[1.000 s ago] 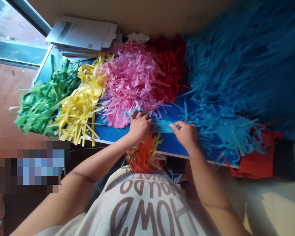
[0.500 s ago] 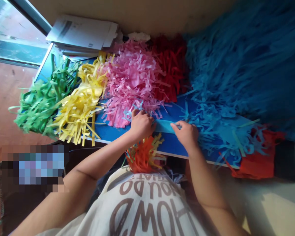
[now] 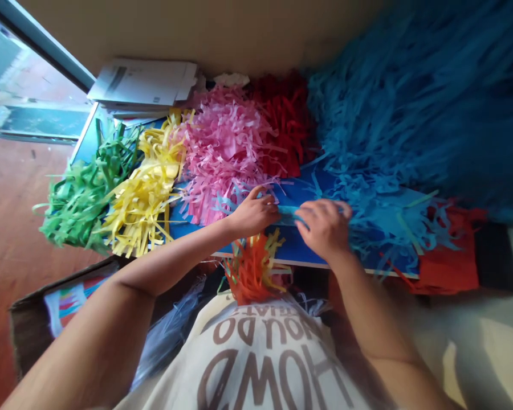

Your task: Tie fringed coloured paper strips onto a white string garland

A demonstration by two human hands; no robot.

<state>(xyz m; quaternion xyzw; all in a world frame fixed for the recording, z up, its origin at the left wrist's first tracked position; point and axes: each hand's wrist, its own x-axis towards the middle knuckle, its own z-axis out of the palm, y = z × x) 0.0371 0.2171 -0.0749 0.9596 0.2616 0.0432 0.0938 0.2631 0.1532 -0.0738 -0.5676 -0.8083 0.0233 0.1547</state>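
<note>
Between my hands runs a narrow band of light blue tissue paper [image 3: 287, 213], now thin and gathered, just above the blue tabletop. My left hand [image 3: 256, 212] is closed on its left part, and blue fringe sticks out past the fingers over the pink fringe. My right hand [image 3: 325, 225], slightly smeared, has its fingers bent over the right part; the fingertips are partly hidden. Close to my left hand lies the pink fringed paper [image 3: 228, 148]. An orange and yellow fringed bunch [image 3: 252, 270] hangs at the table edge in front of my shirt.
Green [image 3: 81, 205], yellow [image 3: 143, 188] and red fringed paper [image 3: 284, 122] lie along the table [image 3: 188, 229]. Blue fringe [image 3: 380, 205] and orange paper [image 3: 451, 265] are on the right. Stacked white papers [image 3: 143, 80] stand at the back; a box [image 3: 28, 336] is at lower left.
The blue paper band has gone from flat and wide to narrow and gathered. My right hand has turned over it, fingers now more on top. The view has shifted slightly.
</note>
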